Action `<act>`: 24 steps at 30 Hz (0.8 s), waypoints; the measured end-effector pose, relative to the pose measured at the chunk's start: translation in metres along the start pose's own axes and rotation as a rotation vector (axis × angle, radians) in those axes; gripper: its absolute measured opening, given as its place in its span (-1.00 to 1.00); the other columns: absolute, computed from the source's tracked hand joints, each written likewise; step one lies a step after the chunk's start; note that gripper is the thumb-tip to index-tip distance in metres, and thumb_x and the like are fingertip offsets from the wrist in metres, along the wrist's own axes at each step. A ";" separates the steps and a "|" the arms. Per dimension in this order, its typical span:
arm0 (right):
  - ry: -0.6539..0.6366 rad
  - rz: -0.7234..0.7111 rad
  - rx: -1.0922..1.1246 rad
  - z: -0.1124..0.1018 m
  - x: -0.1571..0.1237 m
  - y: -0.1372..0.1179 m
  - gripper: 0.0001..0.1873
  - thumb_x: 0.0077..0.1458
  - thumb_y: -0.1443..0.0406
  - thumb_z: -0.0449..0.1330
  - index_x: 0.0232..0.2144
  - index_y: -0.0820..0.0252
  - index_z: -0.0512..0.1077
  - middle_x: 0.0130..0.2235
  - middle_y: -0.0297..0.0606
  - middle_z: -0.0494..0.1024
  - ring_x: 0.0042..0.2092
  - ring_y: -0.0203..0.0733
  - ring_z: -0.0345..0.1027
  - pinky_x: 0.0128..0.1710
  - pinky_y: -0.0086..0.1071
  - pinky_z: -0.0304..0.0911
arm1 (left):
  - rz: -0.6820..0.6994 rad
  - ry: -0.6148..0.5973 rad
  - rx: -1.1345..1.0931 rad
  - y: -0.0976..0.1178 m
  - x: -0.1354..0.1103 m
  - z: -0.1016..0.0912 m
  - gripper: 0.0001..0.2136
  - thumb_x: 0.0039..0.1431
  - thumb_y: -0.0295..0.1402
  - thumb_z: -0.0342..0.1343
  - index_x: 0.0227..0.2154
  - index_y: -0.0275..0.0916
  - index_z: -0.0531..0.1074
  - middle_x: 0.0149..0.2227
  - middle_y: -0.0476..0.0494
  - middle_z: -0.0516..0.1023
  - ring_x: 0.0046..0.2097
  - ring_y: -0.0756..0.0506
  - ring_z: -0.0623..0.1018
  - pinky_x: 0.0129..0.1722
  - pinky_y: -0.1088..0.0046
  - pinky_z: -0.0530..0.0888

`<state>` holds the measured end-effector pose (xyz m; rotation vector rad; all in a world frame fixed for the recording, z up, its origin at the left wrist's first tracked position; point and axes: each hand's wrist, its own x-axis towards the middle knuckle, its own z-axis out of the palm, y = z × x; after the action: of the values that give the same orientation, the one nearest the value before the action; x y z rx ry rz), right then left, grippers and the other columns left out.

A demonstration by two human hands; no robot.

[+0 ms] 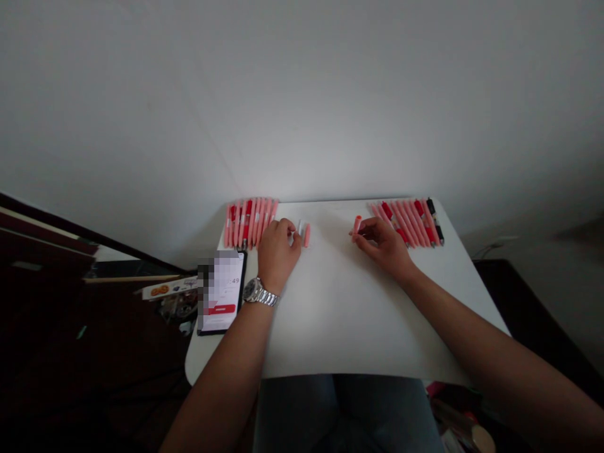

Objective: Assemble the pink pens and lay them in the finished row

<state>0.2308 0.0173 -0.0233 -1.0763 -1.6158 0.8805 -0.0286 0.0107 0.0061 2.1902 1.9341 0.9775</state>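
My left hand [279, 250], with a metal watch [259, 292] on its wrist, is closed in a pinch. A thin whitish stick [300, 226] shows at its fingertips; its kind is too small to make out. Just right of these fingers lies a short pink pen part [307, 235]. Across the table, my right hand [384, 245] is closed on a pink pen barrel [357, 224], tilted upward with an orange-red end on top. Pink and red pens [250, 221] lie in a row beside my left hand, partly covered by it. Another row of pens [410, 221] lies behind my right hand.
A phone [223, 296] with a lit screen lies at the left edge of the white table [349, 327]. A black pen [435, 220] ends the right row. The wall [330, 100] rises behind the table. Assorted items [177, 302] sit lower down at left.
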 end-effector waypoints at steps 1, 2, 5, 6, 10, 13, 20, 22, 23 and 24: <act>0.000 0.000 -0.006 0.000 0.000 0.000 -0.66 0.16 0.02 0.32 -0.19 0.07 0.39 -0.22 -0.24 0.59 -0.18 -0.14 0.54 -0.12 -0.22 0.46 | 0.002 -0.001 0.011 0.000 0.000 0.000 -0.96 0.23 -0.45 0.08 -0.31 -0.17 0.39 -0.30 -0.12 0.49 -0.20 -0.15 0.51 -0.17 0.31 0.42; 0.000 -0.001 -0.011 0.000 0.000 0.000 -0.66 0.16 0.02 0.32 -0.19 0.07 0.39 -0.22 -0.24 0.59 -0.18 -0.13 0.54 -0.11 -0.21 0.46 | 0.004 -0.002 0.019 0.000 -0.001 0.000 -0.96 0.22 -0.45 0.09 -0.32 -0.17 0.38 -0.31 -0.12 0.49 -0.21 -0.15 0.50 -0.18 0.32 0.42; 0.000 0.000 -0.022 0.000 0.000 0.001 -0.66 0.15 0.02 0.33 -0.18 0.06 0.39 -0.21 -0.24 0.59 -0.18 -0.13 0.54 -0.11 -0.20 0.47 | 0.013 -0.016 0.039 0.001 -0.003 0.000 -0.96 0.21 -0.42 0.11 -0.34 -0.16 0.37 -0.34 -0.13 0.47 -0.23 -0.17 0.49 -0.23 0.32 0.40; -0.001 0.001 -0.024 0.000 0.000 0.001 -0.66 0.15 0.02 0.33 -0.18 0.06 0.39 -0.21 -0.24 0.59 -0.18 -0.14 0.54 -0.11 -0.20 0.47 | 0.017 -0.020 0.042 0.001 -0.003 0.000 -0.95 0.21 -0.41 0.12 -0.35 -0.16 0.36 -0.35 -0.13 0.47 -0.24 -0.17 0.49 -0.24 0.32 0.39; -0.005 0.008 -0.032 0.000 0.000 0.002 -0.65 0.16 0.01 0.31 -0.17 0.06 0.39 -0.21 -0.23 0.59 -0.18 -0.13 0.54 -0.10 -0.19 0.48 | 0.014 -0.031 0.056 0.002 -0.006 0.000 -0.94 0.21 -0.40 0.12 -0.37 -0.16 0.35 -0.38 -0.13 0.46 -0.29 -0.17 0.48 -0.30 0.33 0.37; 0.000 0.009 -0.047 0.000 0.000 0.000 -0.65 0.17 0.00 0.31 -0.18 0.06 0.39 -0.22 -0.23 0.60 -0.18 -0.12 0.54 -0.11 -0.18 0.48 | -0.014 -0.057 0.094 0.004 -0.006 -0.002 -0.92 0.23 -0.40 0.10 -0.39 -0.17 0.34 -0.40 -0.14 0.46 -0.31 -0.18 0.48 -0.34 0.33 0.35; 0.002 0.003 -0.043 0.001 0.000 -0.001 -0.67 0.18 0.03 0.30 -0.17 0.08 0.39 -0.21 -0.22 0.59 -0.19 -0.13 0.54 -0.12 -0.18 0.47 | -0.071 -0.119 0.149 0.004 -0.003 -0.004 -0.84 0.24 -0.35 0.10 -0.46 -0.19 0.34 -0.43 -0.19 0.51 -0.37 -0.18 0.51 -0.42 0.34 0.29; 0.001 0.005 -0.053 0.001 0.000 0.000 -0.67 0.19 0.03 0.30 -0.16 0.08 0.39 -0.22 -0.22 0.59 -0.19 -0.13 0.54 -0.12 -0.18 0.47 | -0.071 -0.113 0.155 0.003 -0.003 -0.004 -0.83 0.24 -0.33 0.11 -0.48 -0.19 0.35 -0.45 -0.19 0.52 -0.38 -0.18 0.51 -0.44 0.35 0.28; 0.002 0.007 -0.058 0.001 0.000 0.000 -0.67 0.19 0.02 0.30 -0.16 0.08 0.39 -0.22 -0.22 0.59 -0.19 -0.13 0.54 -0.12 -0.18 0.48 | -0.071 -0.107 0.155 0.003 -0.003 -0.004 -0.82 0.23 -0.33 0.11 -0.48 -0.19 0.36 -0.46 -0.19 0.52 -0.39 -0.18 0.51 -0.44 0.35 0.27; 0.001 0.009 -0.062 0.001 0.000 0.000 -0.67 0.19 0.02 0.29 -0.16 0.07 0.39 -0.22 -0.22 0.60 -0.19 -0.13 0.54 -0.12 -0.19 0.48 | -0.071 -0.098 0.152 0.003 -0.003 -0.004 -0.82 0.22 -0.32 0.13 -0.49 -0.19 0.36 -0.47 -0.19 0.53 -0.41 -0.17 0.51 -0.45 0.36 0.26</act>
<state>0.2302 0.0170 -0.0233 -1.1275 -1.6476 0.8408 -0.0279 0.0059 0.0093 2.1825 2.0885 0.7213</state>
